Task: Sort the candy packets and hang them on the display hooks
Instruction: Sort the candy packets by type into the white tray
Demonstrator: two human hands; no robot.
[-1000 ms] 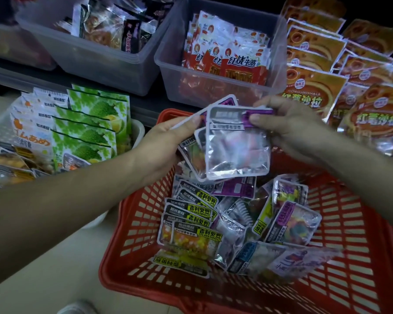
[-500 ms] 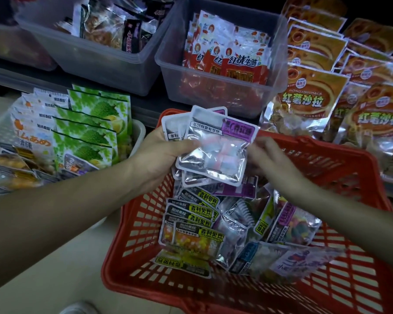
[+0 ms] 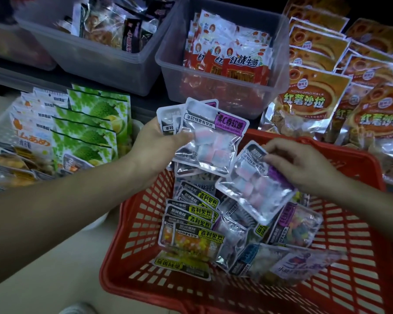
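Observation:
A red plastic basket on the floor holds many loose candy packets. My left hand grips a fanned stack of clear purple-labelled packets above the basket's far left corner. My right hand pinches the top of another purple-labelled packet of pink and white sweets, lifted above the pile. Yellow-labelled packets lie in a row at the basket's left. No display hooks are in view.
Two clear bins stand on a shelf behind: one with red packets, one with dark snack packs. Orange bags stack at the right. Green durian-print packets sit in a tray at the left.
My right hand let go of the stack, dipped into the basket and came up holding another purple-labelled packet. My left hand keeps the stack, now tilted.

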